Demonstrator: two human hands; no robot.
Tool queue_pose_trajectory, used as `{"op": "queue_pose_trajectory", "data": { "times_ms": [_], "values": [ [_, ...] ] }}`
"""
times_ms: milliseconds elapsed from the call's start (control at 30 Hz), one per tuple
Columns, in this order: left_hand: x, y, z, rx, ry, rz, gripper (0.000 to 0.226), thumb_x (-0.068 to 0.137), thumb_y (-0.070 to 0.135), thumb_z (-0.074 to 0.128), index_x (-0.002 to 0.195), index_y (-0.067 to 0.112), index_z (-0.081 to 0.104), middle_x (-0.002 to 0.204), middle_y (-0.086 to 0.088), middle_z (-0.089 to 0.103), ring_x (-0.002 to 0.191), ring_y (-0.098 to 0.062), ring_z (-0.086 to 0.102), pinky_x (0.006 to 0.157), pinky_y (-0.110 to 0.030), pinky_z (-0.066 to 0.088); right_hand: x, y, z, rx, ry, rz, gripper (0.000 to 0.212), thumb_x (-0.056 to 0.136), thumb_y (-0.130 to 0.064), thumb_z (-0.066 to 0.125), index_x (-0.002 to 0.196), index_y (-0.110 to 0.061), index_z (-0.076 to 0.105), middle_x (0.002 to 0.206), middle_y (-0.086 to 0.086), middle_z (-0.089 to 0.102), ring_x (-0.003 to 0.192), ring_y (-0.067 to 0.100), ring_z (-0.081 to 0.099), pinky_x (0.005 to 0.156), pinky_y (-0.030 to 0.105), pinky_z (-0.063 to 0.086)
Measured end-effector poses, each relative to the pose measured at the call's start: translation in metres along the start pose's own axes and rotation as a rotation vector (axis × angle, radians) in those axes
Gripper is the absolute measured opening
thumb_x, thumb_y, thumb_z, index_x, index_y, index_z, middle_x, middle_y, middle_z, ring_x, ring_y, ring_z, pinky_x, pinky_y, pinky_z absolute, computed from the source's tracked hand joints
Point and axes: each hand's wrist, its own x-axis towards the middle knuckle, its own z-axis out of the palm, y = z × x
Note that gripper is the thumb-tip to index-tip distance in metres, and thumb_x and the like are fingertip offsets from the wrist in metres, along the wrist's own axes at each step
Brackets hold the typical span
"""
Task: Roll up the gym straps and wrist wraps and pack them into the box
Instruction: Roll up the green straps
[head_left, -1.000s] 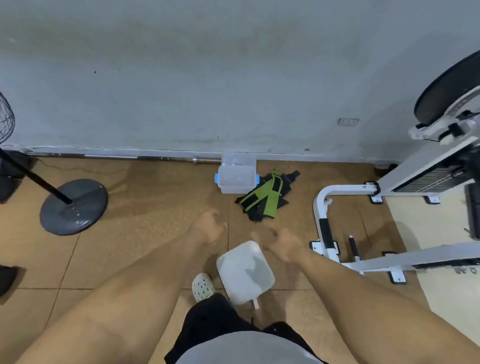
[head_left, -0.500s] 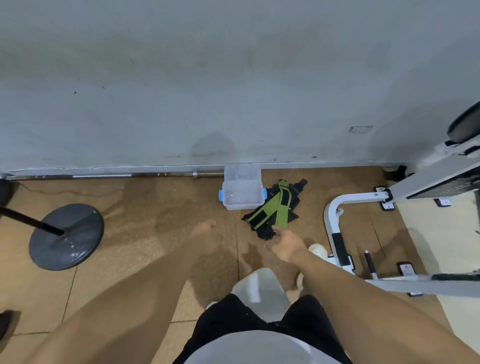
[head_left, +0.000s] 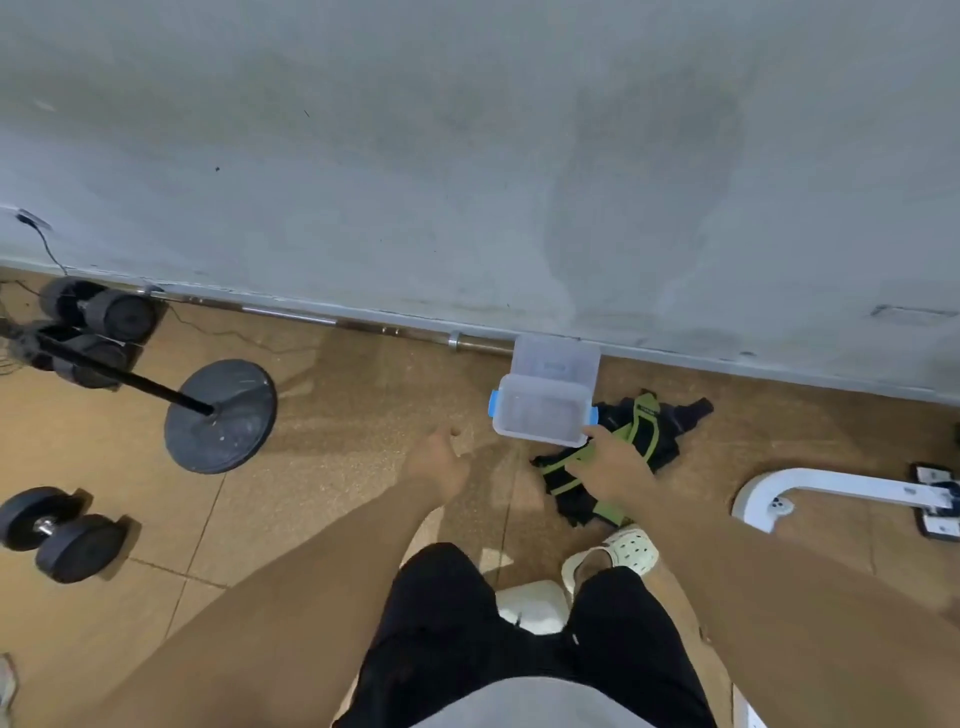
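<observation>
The pile of straps (head_left: 621, 457) lies on the floor directly under and beyond the right hand (head_left: 608, 465), long axis slanting away to the right. The right hand hovers relaxed, grasping nothing. The left hand (head_left: 439, 462), also released, is farther off, left of the box (head_left: 543, 415).

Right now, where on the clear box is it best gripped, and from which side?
Probably the near long rim of the clear box, from the person's side with the right hand. Its lid stands open against the wall, and the straps crowd its right end.
</observation>
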Motion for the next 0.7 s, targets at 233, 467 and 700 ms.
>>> {"op": "queue_pose_trajectory", "data": {
  "times_ms": [233, 467, 700],
  "values": [
    [0.109, 0.054, 0.073, -0.049, 0.012, 0.091, 0.03, 0.102, 0.029, 0.056, 0.13, 0.019, 0.056, 0.113, 0.007, 0.05, 0.089, -0.014, 0.058, 0.076, -0.028, 0.048, 0.122, 0.054, -0.006, -0.087, -0.017, 0.061, 0.035, 0.094, -0.019, 0.05, 0.128, -0.013, 0.052, 0.109, 0.01, 0.068, 0.095, 0.029, 0.065, 0.078, 0.039, 0.054],
    [0.268, 0.023, 0.202, -0.068, -0.137, 0.126, 0.027, 0.097, 0.019, 0.061, 0.122, 0.025, 0.056, 0.095, 0.015, 0.059, 0.077, -0.004, 0.062, 0.066, -0.021, 0.05, 0.283, 0.165, 0.07, -0.044, -0.001, 0.198, 0.027, 0.095, -0.027, 0.045, 0.118, -0.018, 0.057, 0.098, -0.001, 0.065, 0.099, 0.029, 0.067, 0.086, 0.042, 0.056],
    [0.378, -0.015, 0.305, 0.093, -0.318, 0.238, 0.046, 0.095, 0.03, 0.068, 0.138, 0.024, 0.053, 0.125, 0.008, 0.051, 0.095, -0.002, 0.055, 0.078, -0.015, 0.042, 0.409, 0.26, 0.143, 0.177, 0.135, 0.514, 0.058, 0.094, -0.012, 0.052, 0.151, -0.016, 0.039, 0.119, 0.007, 0.06, 0.098, 0.027, 0.064, 0.078, 0.039, 0.058]
  ]
}}
